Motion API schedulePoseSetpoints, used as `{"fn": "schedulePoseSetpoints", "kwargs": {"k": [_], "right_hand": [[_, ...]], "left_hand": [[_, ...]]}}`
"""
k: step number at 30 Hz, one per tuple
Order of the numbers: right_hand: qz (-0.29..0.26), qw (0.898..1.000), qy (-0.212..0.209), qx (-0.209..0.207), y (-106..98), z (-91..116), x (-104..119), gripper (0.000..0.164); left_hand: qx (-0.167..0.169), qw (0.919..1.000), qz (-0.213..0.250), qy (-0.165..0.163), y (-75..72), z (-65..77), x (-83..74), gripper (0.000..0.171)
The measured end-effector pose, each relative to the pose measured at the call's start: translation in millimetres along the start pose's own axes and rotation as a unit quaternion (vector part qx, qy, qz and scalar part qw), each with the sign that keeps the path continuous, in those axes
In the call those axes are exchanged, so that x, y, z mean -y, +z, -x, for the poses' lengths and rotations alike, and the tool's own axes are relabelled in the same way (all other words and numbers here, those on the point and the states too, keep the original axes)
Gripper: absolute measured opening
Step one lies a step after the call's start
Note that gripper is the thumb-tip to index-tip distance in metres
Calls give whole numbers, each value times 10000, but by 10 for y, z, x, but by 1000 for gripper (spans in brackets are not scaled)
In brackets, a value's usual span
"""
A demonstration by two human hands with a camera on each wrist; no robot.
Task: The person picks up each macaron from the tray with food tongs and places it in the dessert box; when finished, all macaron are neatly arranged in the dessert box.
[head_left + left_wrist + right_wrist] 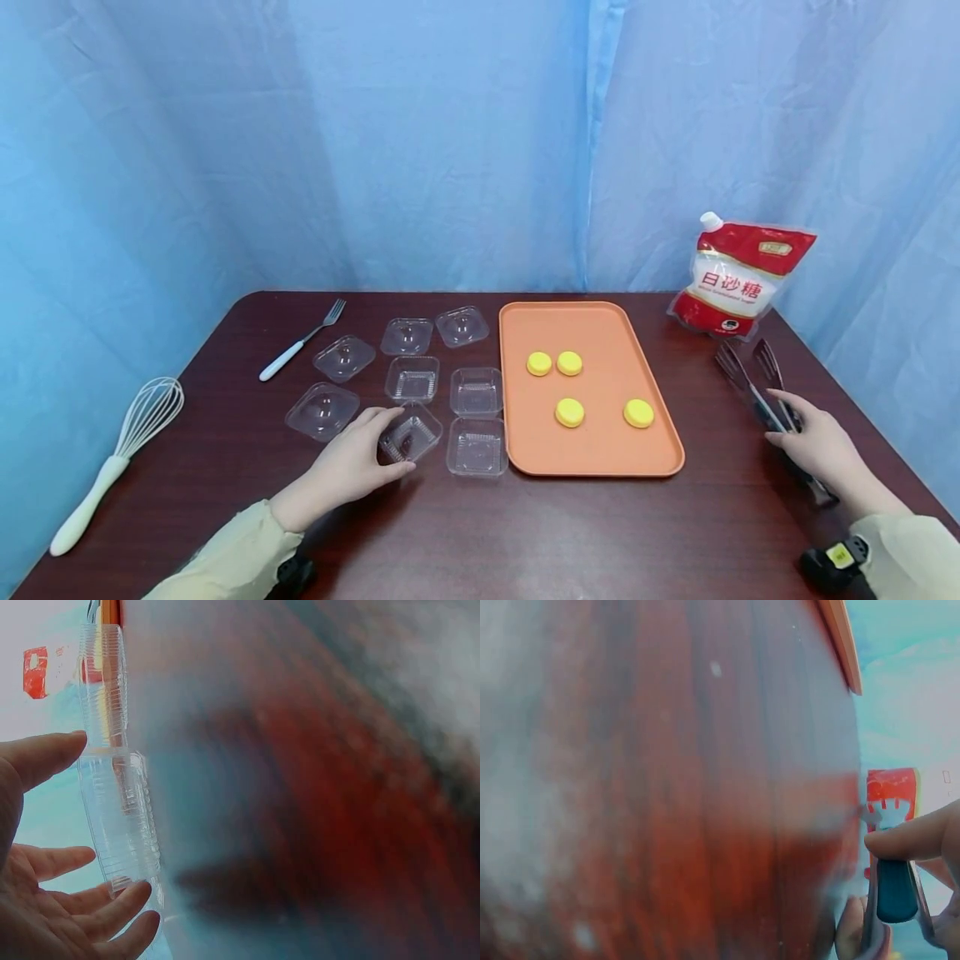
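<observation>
My left hand [356,458] spreads around a clear square plastic box [411,435], which sits turned askew on the table. Its index fingertip is at the far side of the box and the thumb is just by the near corner; the left wrist view shows the fingers apart beside the clear wall [116,817]. At the table's right, my right hand [817,437] grips a pair of tongs [767,408], their dark slotted heads apart and pointing away. Up close in the right wrist view, the thumb lies over the tongs' handle [896,892].
Several more clear boxes [477,446] and lids [322,412] lie around the left hand. An orange tray [592,329] bears several yellow round pieces [569,412]. Behind the tongs stands a red sugar bag [738,279]. A whisk [120,458] and a fork [303,342] lie on the left.
</observation>
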State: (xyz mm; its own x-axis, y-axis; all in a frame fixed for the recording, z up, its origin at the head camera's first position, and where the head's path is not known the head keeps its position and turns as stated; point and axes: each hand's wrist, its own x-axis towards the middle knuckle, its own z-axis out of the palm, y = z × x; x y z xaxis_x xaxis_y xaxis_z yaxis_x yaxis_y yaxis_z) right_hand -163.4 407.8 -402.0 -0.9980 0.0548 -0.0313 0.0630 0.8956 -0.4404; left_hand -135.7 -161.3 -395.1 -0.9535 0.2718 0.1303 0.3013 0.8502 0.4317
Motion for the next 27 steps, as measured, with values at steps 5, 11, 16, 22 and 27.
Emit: {"fn": "schedulePoseSetpoints", "kwargs": {"k": [5, 11, 16, 22, 27], "right_hand": [[-116, 9998, 142, 54, -20, 16, 52, 71], [-409, 9991, 26, -49, 4, 52, 95, 76], [-397, 9990, -86, -164, 1, 75, 151, 78], [-249, 9993, 152, -235, 10, 68, 264, 91], [-268, 9993, 12, -264, 40, 92, 364, 83]], "left_hand": [[79, 9999, 116, 84, 5, 5, 37, 71], [179, 9993, 257, 214, 7, -7, 84, 72], [267, 9987, 301, 319, -1, -23, 132, 73], [403, 9978, 278, 456, -28, -44, 152, 73], [548, 9971, 341, 409, -55, -57, 156, 73]]}}
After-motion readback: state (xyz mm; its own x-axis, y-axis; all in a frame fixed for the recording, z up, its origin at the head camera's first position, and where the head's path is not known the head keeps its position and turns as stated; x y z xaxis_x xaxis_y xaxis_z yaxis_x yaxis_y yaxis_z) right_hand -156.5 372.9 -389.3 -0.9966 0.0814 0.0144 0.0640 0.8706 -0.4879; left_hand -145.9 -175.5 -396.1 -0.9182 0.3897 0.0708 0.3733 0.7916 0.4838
